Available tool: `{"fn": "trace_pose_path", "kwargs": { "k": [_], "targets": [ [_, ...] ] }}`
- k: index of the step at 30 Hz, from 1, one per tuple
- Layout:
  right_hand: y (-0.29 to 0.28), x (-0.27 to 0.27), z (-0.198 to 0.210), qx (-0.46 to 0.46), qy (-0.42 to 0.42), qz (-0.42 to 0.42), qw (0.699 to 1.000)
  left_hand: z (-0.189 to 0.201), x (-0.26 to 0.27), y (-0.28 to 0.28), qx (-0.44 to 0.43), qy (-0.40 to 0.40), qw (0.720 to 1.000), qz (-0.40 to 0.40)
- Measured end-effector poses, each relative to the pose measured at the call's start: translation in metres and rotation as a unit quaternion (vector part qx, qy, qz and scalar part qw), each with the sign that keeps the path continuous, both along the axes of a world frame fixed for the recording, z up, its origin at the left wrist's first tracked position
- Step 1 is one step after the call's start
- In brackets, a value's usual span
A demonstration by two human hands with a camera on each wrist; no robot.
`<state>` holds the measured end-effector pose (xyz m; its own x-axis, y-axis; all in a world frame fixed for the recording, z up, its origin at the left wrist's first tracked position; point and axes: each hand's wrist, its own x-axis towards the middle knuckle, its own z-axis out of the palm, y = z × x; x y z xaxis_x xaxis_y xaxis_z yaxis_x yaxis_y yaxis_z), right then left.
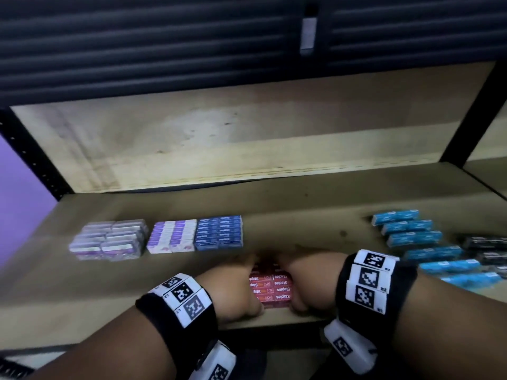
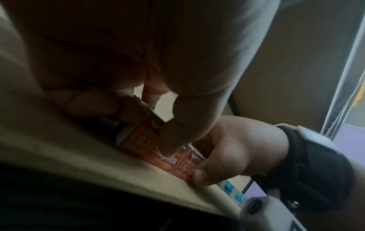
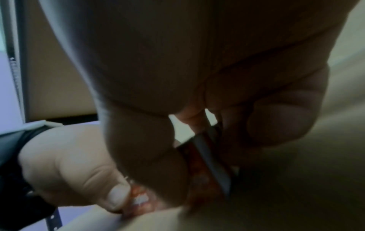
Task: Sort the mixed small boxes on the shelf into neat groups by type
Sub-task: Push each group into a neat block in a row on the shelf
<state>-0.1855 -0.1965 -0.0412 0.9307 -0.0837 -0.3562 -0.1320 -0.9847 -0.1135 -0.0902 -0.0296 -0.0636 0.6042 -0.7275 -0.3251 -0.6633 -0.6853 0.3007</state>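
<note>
A block of red staples boxes (image 1: 270, 287) lies near the front edge of the shelf (image 1: 301, 204). My left hand (image 1: 245, 286) grips its left side and my right hand (image 1: 297, 286) its right side, so the block is squeezed between them. In the left wrist view the thumb (image 2: 169, 140) of the left hand lies on the red boxes (image 2: 142, 140) and the fingers curl behind them. In the right wrist view the thumb and fingers of my right hand (image 3: 207, 140) clamp the red boxes (image 3: 199, 175). The far ends of the boxes are hidden by my fingers.
Neat groups stand further back: silver-purple boxes (image 1: 109, 239), white-purple boxes (image 1: 172, 237) and dark blue boxes (image 1: 219, 233). Light blue boxes (image 1: 408, 229) lie loosely at the right, with black boxes (image 1: 485, 248) beyond them. A black shelf post (image 1: 472, 111) rises at the back right.
</note>
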Motion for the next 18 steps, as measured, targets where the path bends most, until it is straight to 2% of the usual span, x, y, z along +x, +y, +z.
{"fn": "trace_pose_path", "kwargs": {
  "k": [8,18],
  "targets": [
    [0.011,0.0,-0.011,0.085,-0.012,-0.047,0.995,-0.001,-0.002,0.009,-0.051,0.041,0.998,0.019],
    [0.009,0.004,-0.012,0.094,-0.021,-0.026,0.995,-0.003,-0.002,0.006,-0.066,0.057,0.996,0.018]
  ]
}}
